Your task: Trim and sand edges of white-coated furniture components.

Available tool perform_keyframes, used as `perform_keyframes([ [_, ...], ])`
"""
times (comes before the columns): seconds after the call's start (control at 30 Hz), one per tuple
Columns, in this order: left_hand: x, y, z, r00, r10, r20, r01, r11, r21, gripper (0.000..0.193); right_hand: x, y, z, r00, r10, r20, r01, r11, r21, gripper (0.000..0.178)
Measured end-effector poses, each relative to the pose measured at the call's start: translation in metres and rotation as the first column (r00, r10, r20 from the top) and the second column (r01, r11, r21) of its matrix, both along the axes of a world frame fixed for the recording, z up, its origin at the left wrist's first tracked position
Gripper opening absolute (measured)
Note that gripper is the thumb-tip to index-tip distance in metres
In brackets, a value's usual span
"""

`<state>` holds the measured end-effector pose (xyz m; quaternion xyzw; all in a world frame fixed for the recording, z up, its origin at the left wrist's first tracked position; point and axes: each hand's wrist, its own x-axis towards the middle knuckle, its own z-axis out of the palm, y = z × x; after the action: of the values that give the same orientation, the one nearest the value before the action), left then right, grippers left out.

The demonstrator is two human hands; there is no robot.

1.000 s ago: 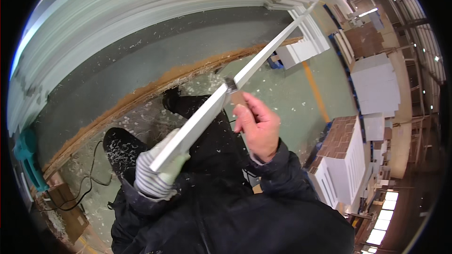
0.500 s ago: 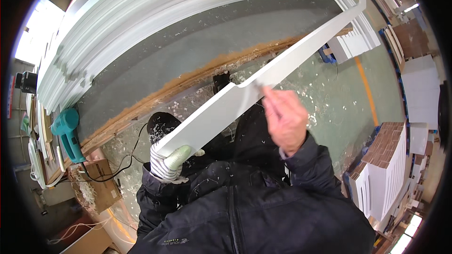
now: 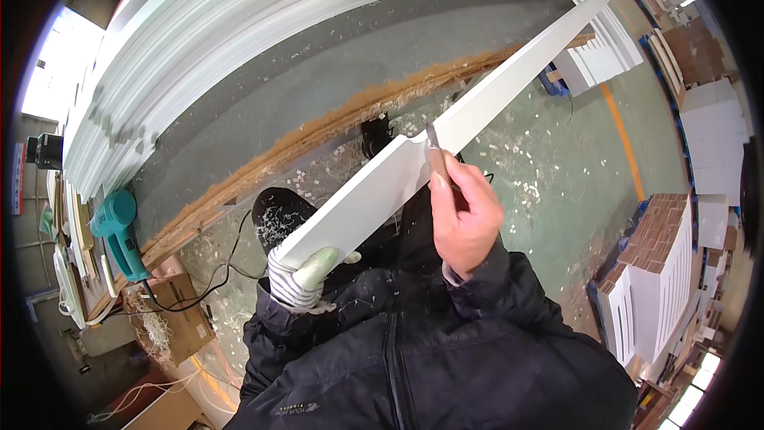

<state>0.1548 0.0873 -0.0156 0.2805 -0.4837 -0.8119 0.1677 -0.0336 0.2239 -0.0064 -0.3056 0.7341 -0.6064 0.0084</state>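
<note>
Board (image 3: 477, 115): long white strip, near end at the person's waist, far end rising up and away to the right over the floor; it has a step where the wide near part narrows.
Left hand (image 3: 306, 275): in a striped glove with a green palm, closed around the board's near end and carrying its weight.
Right hand (image 3: 465, 215): bare, fist closed on a blade (image 3: 434, 143) with a brown handle; thumb pressed along the handle.
Blade: tip touching the board's edge just beside the step.
Floor (image 3: 557, 175): green, strewn with pale shavings, thickest near the feet.
Bench (image 3: 318, 72): grey top edged in raw wood, stacked white mouldings (image 3: 239, 8) behind it.
Power tool (image 3: 115, 219): teal, lying at the bench's left end, its cord trailing over the floor.
Panels (image 3: 660, 287): white louvred ones, stacked at the right.
Risk, slip: the bare hand sits close to the cutting edge; a catch at the step could make the blade jump.
Risk, sway: held at one end only, the long board may swing and gouge.
Risk, footing: shavings and cord lie underfoot.
</note>
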Motion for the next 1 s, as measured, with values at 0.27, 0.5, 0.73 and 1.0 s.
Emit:
perform_keyframes([
  [0.27,-0.001,0.003,-0.004,0.998,-0.056,0.005,0.056,0.998,0.025,0.045,0.003,-0.012,-0.004,0.993,-0.114,0.043,0.114,0.993,-0.009,0.021],
  [0.5,-0.002,0.004,0.0,0.998,-0.045,0.039,0.046,0.998,-0.036,0.031,-0.009,-0.005,0.011,0.917,0.107,-0.385,-0.055,0.988,0.143,0.032],
  [0.73,0.003,-0.009,-0.037,0.952,-0.118,-0.281,0.177,0.965,0.194,0.038,0.078,-0.021,0.02,0.652,0.644,-0.4,-0.638,0.751,0.168,0.03],
  [1.0,-0.003,-0.014,-0.03,0.966,-0.256,-0.019,0.241,0.93,-0.277,0.042,0.053,-0.016,0.019,0.7,0.616,-0.361,-0.582,0.785,0.213,0.027],
])
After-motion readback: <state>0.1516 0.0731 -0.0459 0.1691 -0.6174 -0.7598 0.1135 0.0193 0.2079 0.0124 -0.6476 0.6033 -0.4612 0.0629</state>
